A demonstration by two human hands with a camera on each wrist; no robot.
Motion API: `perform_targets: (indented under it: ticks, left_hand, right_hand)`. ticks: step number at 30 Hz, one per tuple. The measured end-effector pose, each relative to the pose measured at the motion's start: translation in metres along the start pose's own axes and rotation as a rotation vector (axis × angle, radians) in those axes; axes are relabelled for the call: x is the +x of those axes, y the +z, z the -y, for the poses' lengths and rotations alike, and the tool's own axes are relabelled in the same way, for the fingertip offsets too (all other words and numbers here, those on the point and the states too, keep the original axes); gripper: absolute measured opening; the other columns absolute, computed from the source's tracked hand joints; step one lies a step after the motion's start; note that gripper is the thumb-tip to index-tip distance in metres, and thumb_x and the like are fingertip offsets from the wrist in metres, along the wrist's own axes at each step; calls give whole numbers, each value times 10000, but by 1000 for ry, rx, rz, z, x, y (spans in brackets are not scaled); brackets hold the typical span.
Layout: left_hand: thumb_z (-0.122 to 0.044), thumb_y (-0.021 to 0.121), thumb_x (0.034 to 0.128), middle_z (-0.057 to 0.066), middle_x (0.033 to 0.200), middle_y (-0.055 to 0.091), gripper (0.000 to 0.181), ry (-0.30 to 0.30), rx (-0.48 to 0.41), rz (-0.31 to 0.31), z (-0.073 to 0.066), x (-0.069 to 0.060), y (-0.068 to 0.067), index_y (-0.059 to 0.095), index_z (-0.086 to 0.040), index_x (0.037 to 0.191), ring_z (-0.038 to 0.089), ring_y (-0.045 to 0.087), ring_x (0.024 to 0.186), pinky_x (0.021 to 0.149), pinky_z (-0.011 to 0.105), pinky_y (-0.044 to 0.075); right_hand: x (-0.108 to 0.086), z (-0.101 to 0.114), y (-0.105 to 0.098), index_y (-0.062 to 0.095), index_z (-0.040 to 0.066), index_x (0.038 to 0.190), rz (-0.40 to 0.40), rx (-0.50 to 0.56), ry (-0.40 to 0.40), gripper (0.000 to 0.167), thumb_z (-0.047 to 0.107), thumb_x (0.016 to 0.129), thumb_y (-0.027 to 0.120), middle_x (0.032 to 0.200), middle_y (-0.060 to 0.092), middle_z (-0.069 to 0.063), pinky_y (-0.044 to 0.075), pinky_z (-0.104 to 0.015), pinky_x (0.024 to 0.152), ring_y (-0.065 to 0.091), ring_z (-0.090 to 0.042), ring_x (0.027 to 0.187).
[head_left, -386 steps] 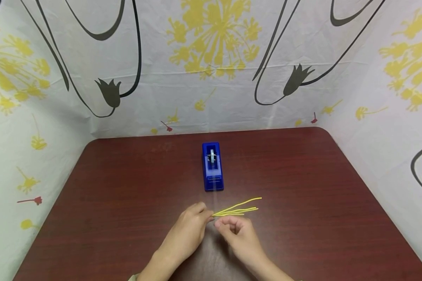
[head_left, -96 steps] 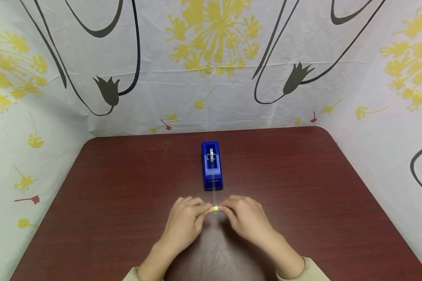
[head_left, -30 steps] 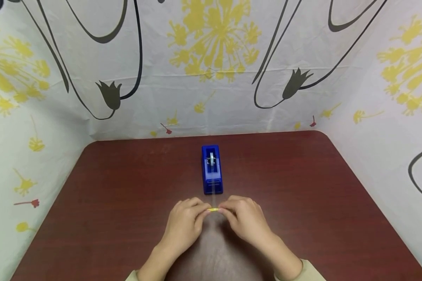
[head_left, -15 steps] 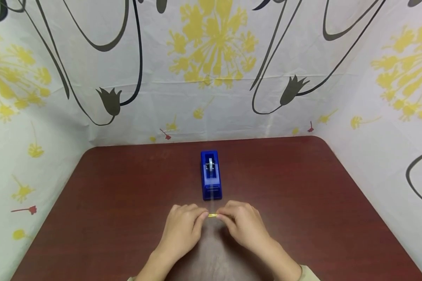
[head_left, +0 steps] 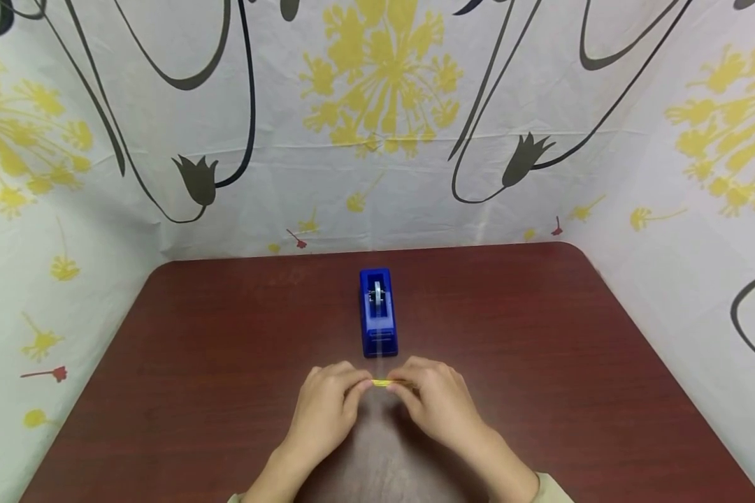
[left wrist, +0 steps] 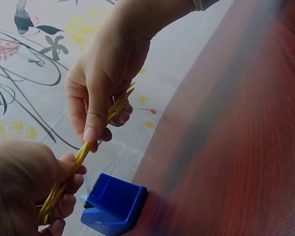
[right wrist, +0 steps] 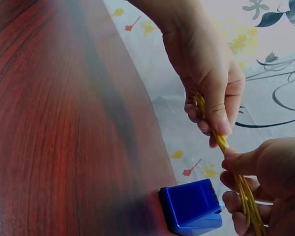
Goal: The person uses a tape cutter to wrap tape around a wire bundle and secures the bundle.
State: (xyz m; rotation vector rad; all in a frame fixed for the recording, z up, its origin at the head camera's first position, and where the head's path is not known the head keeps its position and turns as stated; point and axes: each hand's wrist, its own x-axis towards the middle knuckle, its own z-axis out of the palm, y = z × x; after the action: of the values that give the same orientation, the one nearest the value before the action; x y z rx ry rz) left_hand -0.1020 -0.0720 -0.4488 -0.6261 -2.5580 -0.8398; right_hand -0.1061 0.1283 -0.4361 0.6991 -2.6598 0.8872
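Observation:
A bundle of thin yellow strands (head_left: pixel 380 383) spans the short gap between both hands in the head view. My left hand (head_left: pixel 327 412) pinches one side between thumb and fingers. The other side is pinched by my right hand (head_left: pixel 437 402). In the left wrist view the yellow strands (left wrist: pixel 82 153) run across the palms, with loose ends spreading past the fingers. The right wrist view shows several separate ends of the yellow strands (right wrist: pixel 250 206) below the right thumb. Just beyond the hands stands a blue tape dispenser (head_left: pixel 378 335), a clear tape strip (head_left: pixel 380 366) stretching from it toward the bundle.
The dark red-brown table (head_left: pixel 239 335) carries the dispenser near its middle. A white curtain (head_left: pixel 277 209) with yellow and grey flower prints surrounds the table at the back and both sides.
At first the strands fanned out freely from the left hand, the right hand below them; later both hands pinch the bundle. Over the last second the grip stays alike; the head view tilts slightly.

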Motion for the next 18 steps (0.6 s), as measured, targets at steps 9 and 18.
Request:
perform_targets:
  ticks: [9,18]
  left_hand:
    - [-133,787,868,-141,756,630,52,10,-24,-25,1,0,2,800,-181,878,-7,542,662,665,260,393]
    - [-135,793,868,-141,764,636,52,-4,-47,-23,2,-1,4,800,-184,884,-13,539,664,662,258,388]
  right_hand:
    - [2,0,-2,786,113,971,83,-11,2,84,167,921,745,826,695,87,472,-233,568,550,18,656]
    - [2,-1,-5,780,120,949,147,-29,-8,67,130,941,714,757,628,114,440,-211,547,469,25,598]
